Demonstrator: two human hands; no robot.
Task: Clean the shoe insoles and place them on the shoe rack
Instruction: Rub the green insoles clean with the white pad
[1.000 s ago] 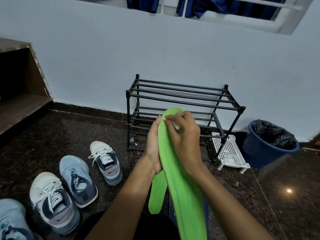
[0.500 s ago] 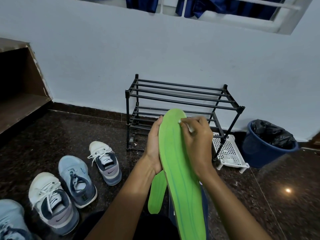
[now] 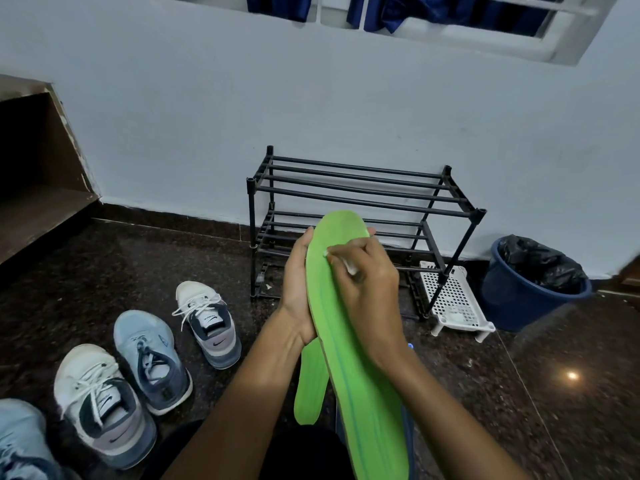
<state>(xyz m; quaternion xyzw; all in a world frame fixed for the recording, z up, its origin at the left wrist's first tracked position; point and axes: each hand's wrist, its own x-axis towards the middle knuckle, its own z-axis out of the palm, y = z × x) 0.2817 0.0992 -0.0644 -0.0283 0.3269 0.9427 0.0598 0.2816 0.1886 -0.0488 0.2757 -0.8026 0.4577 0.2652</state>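
The step in hand is wiping the long bright green foam insole [image 3: 332, 327]. It stands nearly upright in front of the person, toe end up, between them and the black metal two-tier shoe rack [image 3: 363, 188] against the wall.

The left hand [image 3: 298, 278] holds it by its left edge, with the fingers wrapped behind it. The right hand [image 3: 370, 296] has its fingers curled, pinching a small white wipe [image 3: 351, 269] against the upper face near the toe.

To do it well, the strokes should probably run the length of the insole from toe to heel. The left hand should brace the back so the thin foam does not buckle. Pressure should stay light at the edges.

The surface is smooth and faintly ribbed lengthwise, and the toe area is paler and worn-looking. A second green insole [image 3: 310, 382] hangs lower, just left of the first. What supports it cannot be told.
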